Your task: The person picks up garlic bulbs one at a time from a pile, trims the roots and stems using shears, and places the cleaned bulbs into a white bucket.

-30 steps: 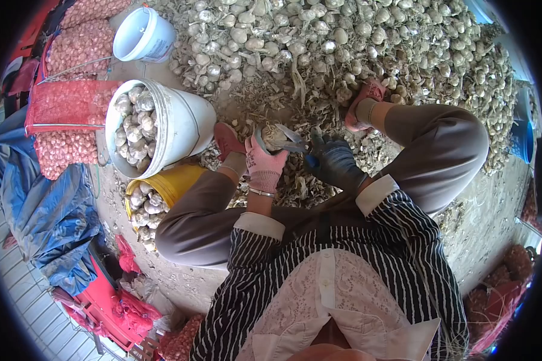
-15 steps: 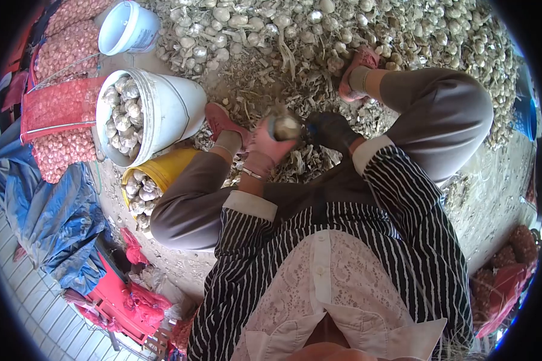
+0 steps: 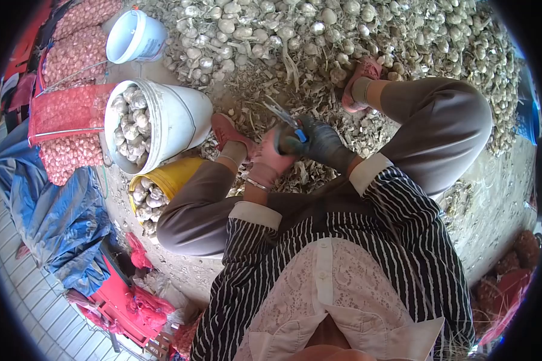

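Note:
My left hand, in a pink glove, is closed between my knees against my right hand. What its fingers hold, if anything, is hidden where the hands meet. My right hand, in a dark glove, is wrapped round shears with a blue handle; their metal blades point up and left, past both hands. Below the hands lie dry garlic skins and trimmings. Beyond my feet spreads a large heap of garlic bulbs.
On the left, a tipped white bucket and a yellow bucket hold garlic bulbs. A smaller pale-blue bucket stands further up. Filled red mesh sacks and a blue tarp line the left side.
The garlic bulb seen in my left hand is now out of sight. My right hand has come against the left, and the shears' blades now show. The whole view has shifted slightly.

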Action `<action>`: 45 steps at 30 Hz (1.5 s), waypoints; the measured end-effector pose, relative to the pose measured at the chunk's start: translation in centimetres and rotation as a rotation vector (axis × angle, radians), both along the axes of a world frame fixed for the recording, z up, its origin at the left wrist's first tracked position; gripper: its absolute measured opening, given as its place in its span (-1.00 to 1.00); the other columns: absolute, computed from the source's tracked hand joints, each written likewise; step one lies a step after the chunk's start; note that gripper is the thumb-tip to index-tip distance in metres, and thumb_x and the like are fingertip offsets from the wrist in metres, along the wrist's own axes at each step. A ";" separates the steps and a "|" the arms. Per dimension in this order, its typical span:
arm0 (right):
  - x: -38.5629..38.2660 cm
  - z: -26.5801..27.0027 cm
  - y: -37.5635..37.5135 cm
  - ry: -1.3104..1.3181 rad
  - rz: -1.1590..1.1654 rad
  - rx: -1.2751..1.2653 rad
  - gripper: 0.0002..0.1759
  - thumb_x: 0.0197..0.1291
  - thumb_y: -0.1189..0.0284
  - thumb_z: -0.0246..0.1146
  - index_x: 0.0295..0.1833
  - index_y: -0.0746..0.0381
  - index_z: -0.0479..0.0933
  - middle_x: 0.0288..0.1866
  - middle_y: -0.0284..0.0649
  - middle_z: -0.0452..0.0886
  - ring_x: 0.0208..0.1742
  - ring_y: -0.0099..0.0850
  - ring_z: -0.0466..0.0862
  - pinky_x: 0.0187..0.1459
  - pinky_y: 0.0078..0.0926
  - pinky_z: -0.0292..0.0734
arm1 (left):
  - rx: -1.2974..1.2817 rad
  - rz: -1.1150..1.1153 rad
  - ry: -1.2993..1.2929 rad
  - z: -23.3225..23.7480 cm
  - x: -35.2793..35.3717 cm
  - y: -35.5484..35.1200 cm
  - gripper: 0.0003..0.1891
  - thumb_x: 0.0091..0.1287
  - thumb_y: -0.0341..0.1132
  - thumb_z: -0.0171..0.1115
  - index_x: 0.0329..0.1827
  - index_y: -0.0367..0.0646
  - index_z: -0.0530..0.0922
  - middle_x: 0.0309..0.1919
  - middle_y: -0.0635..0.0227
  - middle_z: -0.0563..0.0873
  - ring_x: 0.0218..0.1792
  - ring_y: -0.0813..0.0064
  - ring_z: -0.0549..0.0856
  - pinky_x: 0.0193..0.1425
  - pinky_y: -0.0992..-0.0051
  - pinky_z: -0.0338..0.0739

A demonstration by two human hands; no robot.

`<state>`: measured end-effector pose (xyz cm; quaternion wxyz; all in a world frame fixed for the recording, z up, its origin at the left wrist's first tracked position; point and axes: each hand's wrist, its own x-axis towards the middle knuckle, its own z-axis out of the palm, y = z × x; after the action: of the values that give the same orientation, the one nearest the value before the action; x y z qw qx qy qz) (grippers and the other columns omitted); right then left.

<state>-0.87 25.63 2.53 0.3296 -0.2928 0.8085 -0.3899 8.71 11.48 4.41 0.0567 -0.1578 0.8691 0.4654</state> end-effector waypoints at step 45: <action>-3.3 -3.7 -2.9 -0.556 -0.290 0.088 -0.59 0.17 0.11 0.34 -0.11 0.24 0.52 -0.36 -0.18 0.62 -0.36 -0.29 0.65 -0.28 -0.34 0.57 | 0.764 0.785 0.018 -16.6 -10.8 -18.9 -0.66 0.23 -0.48 0.29 0.06 -0.31 0.50 -0.05 0.22 0.67 -0.10 0.34 0.69 -0.04 0.41 0.61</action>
<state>-4.21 22.74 -1.14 0.4915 -0.0422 0.7366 -0.4626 -2.12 -7.41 -12.15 -0.0756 -0.4346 0.5145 0.7353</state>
